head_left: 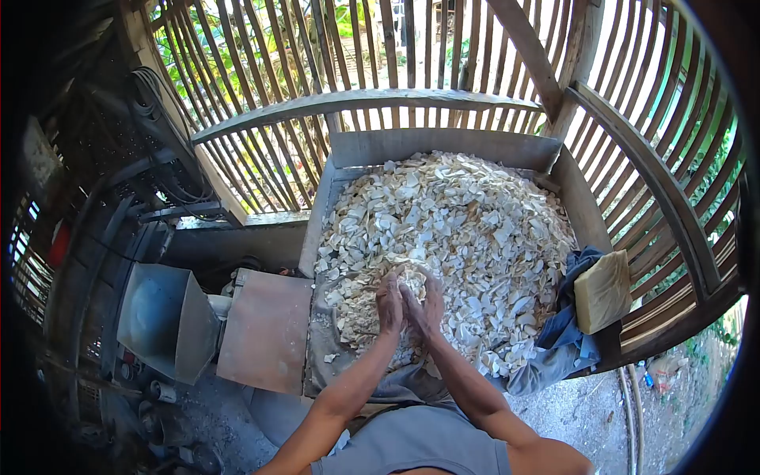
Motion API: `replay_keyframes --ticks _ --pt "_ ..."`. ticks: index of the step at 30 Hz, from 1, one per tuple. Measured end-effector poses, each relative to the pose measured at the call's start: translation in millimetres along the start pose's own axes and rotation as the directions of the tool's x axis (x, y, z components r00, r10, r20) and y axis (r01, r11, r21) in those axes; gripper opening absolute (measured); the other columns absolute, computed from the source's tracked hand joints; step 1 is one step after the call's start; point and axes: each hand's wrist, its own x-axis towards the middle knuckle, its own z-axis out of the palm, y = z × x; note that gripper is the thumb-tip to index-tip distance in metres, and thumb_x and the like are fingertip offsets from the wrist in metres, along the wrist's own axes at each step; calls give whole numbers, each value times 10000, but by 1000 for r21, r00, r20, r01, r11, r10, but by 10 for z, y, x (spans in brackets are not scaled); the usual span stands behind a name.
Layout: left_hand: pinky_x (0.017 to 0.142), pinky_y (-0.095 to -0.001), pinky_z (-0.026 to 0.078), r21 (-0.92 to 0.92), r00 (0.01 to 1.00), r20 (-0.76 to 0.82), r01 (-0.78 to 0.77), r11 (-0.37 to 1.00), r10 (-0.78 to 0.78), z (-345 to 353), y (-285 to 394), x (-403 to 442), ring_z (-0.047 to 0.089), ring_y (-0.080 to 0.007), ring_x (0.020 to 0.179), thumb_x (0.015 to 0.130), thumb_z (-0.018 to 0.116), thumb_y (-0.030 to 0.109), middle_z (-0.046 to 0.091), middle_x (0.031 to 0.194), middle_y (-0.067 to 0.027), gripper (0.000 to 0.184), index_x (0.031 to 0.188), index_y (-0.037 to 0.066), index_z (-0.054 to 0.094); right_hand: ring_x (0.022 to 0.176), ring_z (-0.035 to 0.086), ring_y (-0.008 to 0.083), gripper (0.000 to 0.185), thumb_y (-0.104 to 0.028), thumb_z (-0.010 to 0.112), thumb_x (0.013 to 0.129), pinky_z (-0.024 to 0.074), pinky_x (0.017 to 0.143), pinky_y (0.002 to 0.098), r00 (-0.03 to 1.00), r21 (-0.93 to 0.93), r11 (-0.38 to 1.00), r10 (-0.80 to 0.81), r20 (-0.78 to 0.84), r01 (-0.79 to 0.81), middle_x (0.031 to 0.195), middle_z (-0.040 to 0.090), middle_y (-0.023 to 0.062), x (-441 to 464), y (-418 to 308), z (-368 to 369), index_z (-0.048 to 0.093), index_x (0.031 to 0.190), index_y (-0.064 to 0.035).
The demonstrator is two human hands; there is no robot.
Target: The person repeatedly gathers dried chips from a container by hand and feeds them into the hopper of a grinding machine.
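A large heap of pale, dry chips point(467, 229) fills a wooden bin point(443, 144). At the heap's near side, my left hand point(389, 305) and my right hand point(427, 305) are cupped together, their lower edges touching. Some chips lie between the palms and the curved fingers. Dark cloth point(404, 381) lines the bin's near edge below my wrists.
Left of the bin are a flat reddish board point(265, 331) and a metal hopper point(162, 321). At the right, a yellowish block point(603, 293) rests by blue cloth point(566, 348). A slatted wall with a curved rail point(372, 99) stands behind.
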Motion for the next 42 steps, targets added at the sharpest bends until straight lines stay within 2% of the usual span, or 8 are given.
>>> replay_keyframes --ticks 1,4,8,14,23,31,34,42 --pt "936 -294 469 0 988 -54 -147 989 146 30 -14 -18 620 -147 1024 1076 409 426 692 1169 -106 518 1248 14 673 1173 568 338 582 -404 737 862 438 1015 431 1000 67 998 21 -12 -20 1244 607 146 20 -21 9 573 1337 -112" --pt "936 -307 482 -168 994 -103 -52 984 35 58 7 -54 622 -168 1050 1028 558 303 702 1117 -92 390 1207 -19 687 1170 581 282 366 -274 724 898 428 1031 398 988 358 924 151 -21 -134 1207 643 136 -6 -102 45 672 1189 -59" --pt "871 -274 501 -313 987 -160 -25 949 -27 104 133 -88 634 -146 987 968 654 177 708 1083 -70 273 1166 -3 709 1113 598 265 301 -164 735 876 436 1005 386 997 550 834 68 -45 -32 1147 661 127 43 1 160 688 1148 -42" --pt "825 -251 508 -387 980 -199 -77 919 -2 73 350 -140 641 -122 925 950 680 121 716 1029 -50 224 1134 0 719 1016 597 157 208 -88 679 908 475 908 310 992 462 881 -55 -112 101 1084 655 67 105 -373 32 677 1097 -2" --pt "735 -210 501 -374 975 -221 -117 920 34 28 624 -171 625 -73 839 949 684 107 718 972 -19 207 1126 9 730 1094 597 241 251 -88 689 867 440 988 372 996 631 774 88 -28 -50 1122 667 128 101 -531 100 691 1101 4" --pt "763 -247 533 -397 986 -165 -40 917 -28 -22 365 -65 652 -103 875 946 689 124 729 996 -52 213 1116 -1 718 925 616 163 214 -130 633 963 500 837 315 992 522 852 27 -123 41 1027 670 99 105 -424 207 666 1100 31" --pt "741 -252 543 -404 983 -183 -74 912 -2 -10 363 -67 654 -103 859 949 691 142 729 989 -50 219 1113 -1 718 1033 597 223 212 -94 657 924 451 947 358 992 607 793 111 -56 -54 1088 655 121 84 -444 188 676 1099 24" --pt "618 -262 533 -278 961 -265 4 961 -81 11 145 -93 647 -95 744 950 714 212 726 847 -49 229 1019 -6 718 968 623 238 195 -77 673 907 468 907 360 988 406 912 0 -152 62 1030 668 138 55 -409 149 680 1069 31"
